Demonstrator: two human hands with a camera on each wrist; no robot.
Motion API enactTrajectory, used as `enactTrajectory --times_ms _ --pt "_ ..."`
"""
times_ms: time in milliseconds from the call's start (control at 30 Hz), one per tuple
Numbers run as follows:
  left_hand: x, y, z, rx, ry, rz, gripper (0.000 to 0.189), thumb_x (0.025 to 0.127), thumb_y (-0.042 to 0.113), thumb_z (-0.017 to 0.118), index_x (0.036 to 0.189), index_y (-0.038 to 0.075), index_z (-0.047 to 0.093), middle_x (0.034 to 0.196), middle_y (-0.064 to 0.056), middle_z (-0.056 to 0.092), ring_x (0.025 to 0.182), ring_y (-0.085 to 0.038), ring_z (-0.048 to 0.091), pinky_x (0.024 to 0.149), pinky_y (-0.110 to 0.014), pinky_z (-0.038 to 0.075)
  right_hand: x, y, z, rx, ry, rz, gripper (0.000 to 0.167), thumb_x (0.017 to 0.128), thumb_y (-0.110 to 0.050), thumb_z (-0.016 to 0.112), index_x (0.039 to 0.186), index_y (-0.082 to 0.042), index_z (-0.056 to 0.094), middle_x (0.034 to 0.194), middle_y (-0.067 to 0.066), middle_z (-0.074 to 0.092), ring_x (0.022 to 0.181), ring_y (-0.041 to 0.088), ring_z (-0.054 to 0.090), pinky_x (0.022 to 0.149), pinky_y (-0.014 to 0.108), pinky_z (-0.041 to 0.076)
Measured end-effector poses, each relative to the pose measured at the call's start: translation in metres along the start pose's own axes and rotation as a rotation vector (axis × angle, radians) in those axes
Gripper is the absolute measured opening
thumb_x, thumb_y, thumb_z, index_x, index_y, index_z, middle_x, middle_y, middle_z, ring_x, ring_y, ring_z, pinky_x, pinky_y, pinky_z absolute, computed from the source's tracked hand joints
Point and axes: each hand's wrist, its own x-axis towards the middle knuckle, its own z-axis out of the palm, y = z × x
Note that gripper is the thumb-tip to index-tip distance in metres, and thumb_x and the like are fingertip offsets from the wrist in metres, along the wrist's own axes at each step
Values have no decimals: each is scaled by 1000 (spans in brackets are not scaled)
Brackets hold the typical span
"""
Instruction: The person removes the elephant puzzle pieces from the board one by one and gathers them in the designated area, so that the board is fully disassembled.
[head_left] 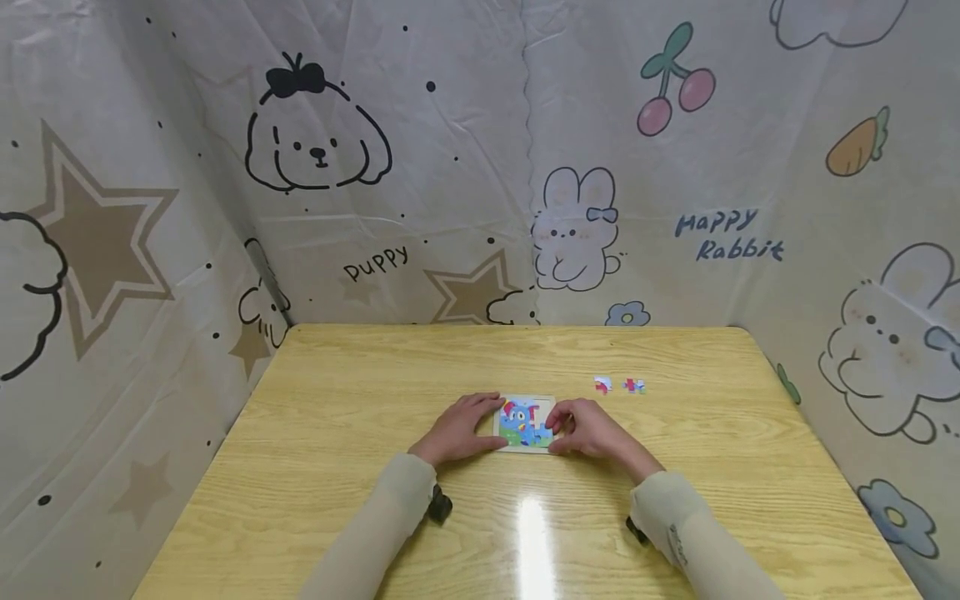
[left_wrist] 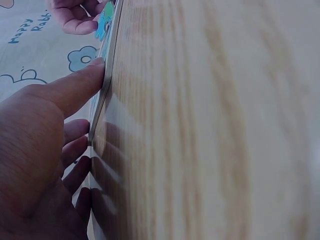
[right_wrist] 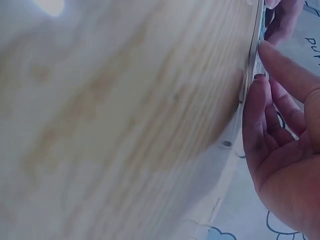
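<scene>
A small square jigsaw puzzle board [head_left: 516,432] with a light wooden rim lies on the table, showing a blue cartoon animal. At its upper right a pale patch of bare backing shows. My left hand [head_left: 463,429] holds the board's left side, thumb at the near corner and fingers at the far one. At the right side, my right hand [head_left: 588,429] pinches a blue and green puzzle piece [left_wrist: 104,21], which stands tilted at the board in the left wrist view. The right thumb [right_wrist: 280,65] is by the board's edge; its fingertips are partly hidden.
Two loose puzzle pieces, one pink and white [head_left: 602,385] and one red and blue [head_left: 633,386], lie beyond the right hand. The wooden table [head_left: 337,375] is bordered by a printed cloth [head_left: 450,125] at the back and sides.
</scene>
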Motion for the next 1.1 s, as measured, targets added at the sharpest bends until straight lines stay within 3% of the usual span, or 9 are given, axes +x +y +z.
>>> enactTrajectory --times_ms 500,1100 --pt "2 -3 0 8 1 19 76 95 56 69 158 23 45 167 1 38 155 -27 33 126 -52 29 -3 1 -3 -30 17 -45 19 84 -10 86 99 -5 74 87 1 69 70 13 59 61 24 51" --pt "-1 -2 -1 10 2 24 75 95 55 69 158 23 45 167 2 38 155 -26 32 127 -52 27 -7 10 -16 -16 89 4 20 88 -13 83 105 -6 76 92 1 70 79 16 59 63 23 50"
